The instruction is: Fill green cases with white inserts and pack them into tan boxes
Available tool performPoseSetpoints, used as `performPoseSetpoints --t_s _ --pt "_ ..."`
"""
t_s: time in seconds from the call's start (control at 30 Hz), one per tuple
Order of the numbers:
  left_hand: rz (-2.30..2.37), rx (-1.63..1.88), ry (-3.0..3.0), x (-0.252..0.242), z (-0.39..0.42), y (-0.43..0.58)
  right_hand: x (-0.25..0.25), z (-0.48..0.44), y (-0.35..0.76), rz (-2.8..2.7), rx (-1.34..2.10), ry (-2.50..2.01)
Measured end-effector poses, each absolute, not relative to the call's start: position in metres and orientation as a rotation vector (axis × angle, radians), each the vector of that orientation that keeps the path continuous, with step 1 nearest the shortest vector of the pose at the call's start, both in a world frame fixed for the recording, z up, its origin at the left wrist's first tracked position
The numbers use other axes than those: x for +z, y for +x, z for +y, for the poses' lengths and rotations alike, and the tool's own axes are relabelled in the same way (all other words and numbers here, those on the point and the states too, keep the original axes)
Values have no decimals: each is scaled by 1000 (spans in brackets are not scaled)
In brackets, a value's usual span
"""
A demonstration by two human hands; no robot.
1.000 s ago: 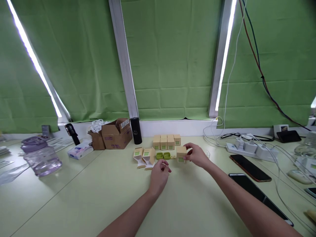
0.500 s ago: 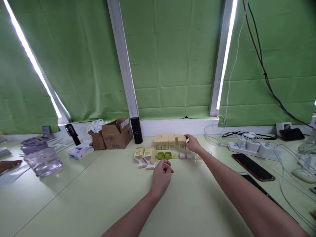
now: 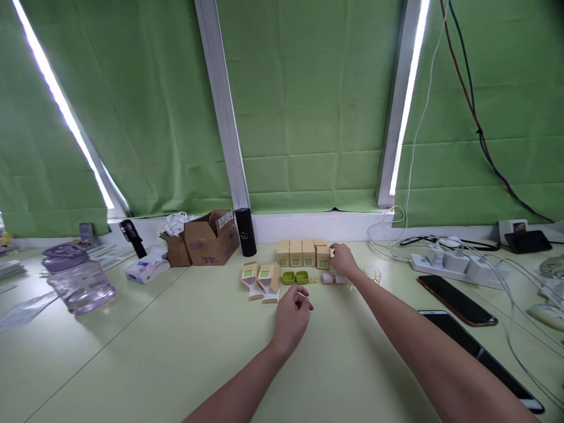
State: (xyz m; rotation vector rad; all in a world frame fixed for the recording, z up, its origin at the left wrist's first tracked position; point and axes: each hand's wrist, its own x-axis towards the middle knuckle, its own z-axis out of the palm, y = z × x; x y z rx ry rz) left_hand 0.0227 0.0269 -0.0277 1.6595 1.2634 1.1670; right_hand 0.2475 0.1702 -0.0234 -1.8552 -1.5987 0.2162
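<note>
My right hand is at the right end of a row of small tan cardboard boxes. Its fingertips are pinched at the right side of the end box, which stands slightly in front of another box. My left hand hovers over the table with loosely curled fingers, the thumb and forefinger apart, and nothing visible in it. Just beyond it are two green trays, small yellowish pieces and pale pink cylinders. Two opened tan boxes lie to its left. A clear cup sits behind my right forearm.
At the back left are a brown carton, a black cylinder, a tissue pack, a hairbrush and a purple-lidded jug. On the right lie a power strip, white cables and two phones.
The end box has come down and sits upright against the row, my right hand beside it. My left hand has barely moved. The view has shifted slightly.
</note>
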Motion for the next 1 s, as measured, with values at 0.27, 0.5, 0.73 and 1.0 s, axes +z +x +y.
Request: performPoseSetpoints --t_s 0.27,0.5,0.73,1.0 --pt "1260 1163 1648 -29 27 23 -22 170 244 -1438 322 -1880" --pt "1287 1135 1666 -27 26 23 -25 180 243 -1286 490 -1824" --pt "1291 1118 1672 -27 25 24 -21 181 237 -1184 557 -1741" --pt "1306 1107 1718 -28 27 23 -12 152 227 -1138 425 -1660"
